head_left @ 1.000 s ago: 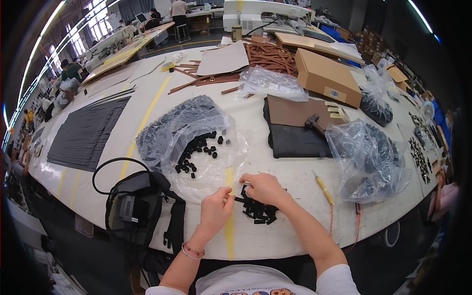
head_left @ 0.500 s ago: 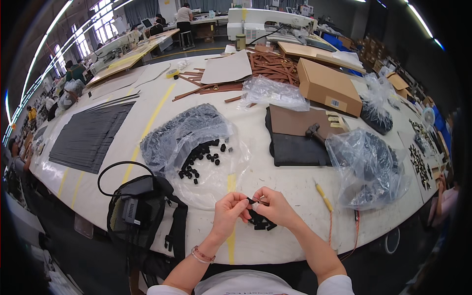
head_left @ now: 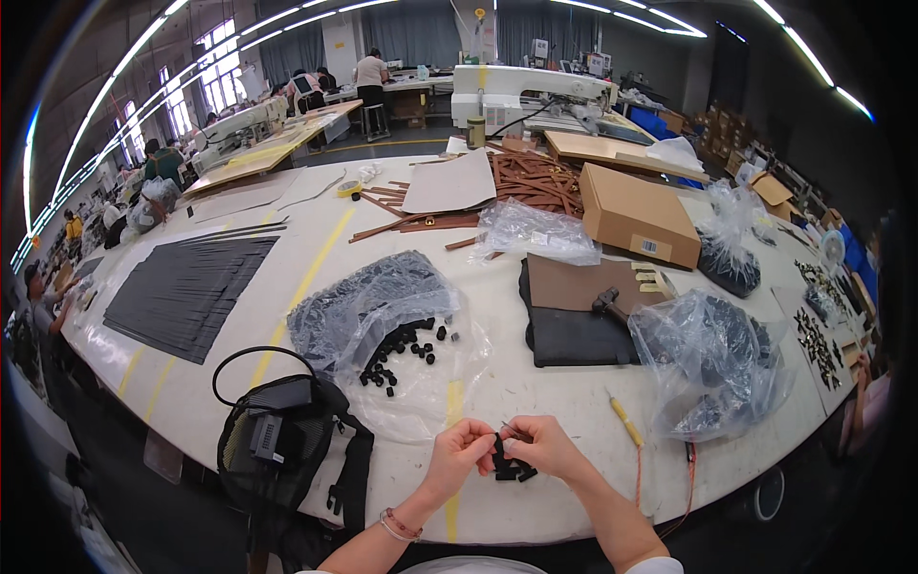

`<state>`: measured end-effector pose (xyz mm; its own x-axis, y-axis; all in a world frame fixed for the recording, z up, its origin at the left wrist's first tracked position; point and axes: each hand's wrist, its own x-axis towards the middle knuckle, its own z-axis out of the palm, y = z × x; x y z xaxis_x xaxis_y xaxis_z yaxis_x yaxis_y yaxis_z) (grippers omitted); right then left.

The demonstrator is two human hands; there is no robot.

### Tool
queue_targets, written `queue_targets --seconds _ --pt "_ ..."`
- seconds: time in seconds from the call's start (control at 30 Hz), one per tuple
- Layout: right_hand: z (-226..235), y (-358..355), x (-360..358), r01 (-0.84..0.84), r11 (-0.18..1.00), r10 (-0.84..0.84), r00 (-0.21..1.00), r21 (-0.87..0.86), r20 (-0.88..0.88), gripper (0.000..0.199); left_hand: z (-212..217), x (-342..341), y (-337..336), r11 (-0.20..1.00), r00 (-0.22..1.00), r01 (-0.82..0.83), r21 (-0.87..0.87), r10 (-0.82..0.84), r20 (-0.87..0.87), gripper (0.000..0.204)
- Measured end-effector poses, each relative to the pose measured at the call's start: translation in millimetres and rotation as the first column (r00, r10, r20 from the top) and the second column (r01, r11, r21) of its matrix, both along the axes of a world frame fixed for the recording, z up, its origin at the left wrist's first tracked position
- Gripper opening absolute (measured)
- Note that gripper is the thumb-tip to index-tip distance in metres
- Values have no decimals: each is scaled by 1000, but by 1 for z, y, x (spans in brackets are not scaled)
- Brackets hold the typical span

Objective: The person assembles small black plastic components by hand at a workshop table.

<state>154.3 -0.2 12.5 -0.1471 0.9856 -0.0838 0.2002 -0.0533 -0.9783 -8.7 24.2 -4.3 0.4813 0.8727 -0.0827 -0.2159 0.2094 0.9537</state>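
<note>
Close together at the near edge of the table are my hands. My left hand (head_left: 461,459) pinches a small black piece (head_left: 497,446) between thumb and fingertips; its exact kind is too small to tell. Against the same piece, my right hand (head_left: 545,448) is closed, with a thin dark tip (head_left: 508,426) showing above its fingers. What that tip belongs to is hidden in the grip. Several short black pieces (head_left: 516,473) lie on the table just below my fingers. Beyond my left hand, small black cylindrical parts (head_left: 418,350) spill from a clear plastic bag (head_left: 368,297).
A yellow-handled pointed tool (head_left: 626,422) with an orange cord lies right of my hands, near another plastic bag (head_left: 712,359). A hammer (head_left: 609,303) rests by dark sheets (head_left: 579,337). Left are a black mesh bag (head_left: 277,435) and black strips (head_left: 191,292); brown straps (head_left: 540,180) and a carton (head_left: 639,215) lie farther back.
The view has tipped upward, so the table and my hands sit lower in it. Both hands stay together at the small black piece, with slightly changed finger positions.
</note>
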Motion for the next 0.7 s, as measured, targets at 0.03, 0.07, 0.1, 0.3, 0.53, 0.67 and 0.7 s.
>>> queue_targets --seconds 0.03,0.07,0.1,0.3,0.53,0.67,0.7 --pt "2 -1 -1 61 995 -70 991 80 112 17 2 4 -2 997 997 -56 -46 58 54 7" --pt "4 -2 -5 52 995 -61 992 84 113 17 2 7 -5 989 987 -115 -95 125 104 7" --pt "6 -3 -10 125 978 -151 977 164 151 17 2 9 -8 988 986 -123 -91 133 105 7" --pt "7 -7 -20 209 948 -265 936 239 231 15 -8 9 -13 675 876 -137 724 425 -230 4" --pt "1 -14 -25 33 703 -410 835 710 367 9 11 2 -5 974 987 39 -223 -3 158 17" --pt "-4 -15 -22 -35 602 -439 820 797 367 8 8 -2 -1 932 968 157 -326 -80 237 14" --pt "-2 -17 -23 82 706 -386 877 704 285 8 5 -2 -2 931 960 187 -315 -105 259 12"
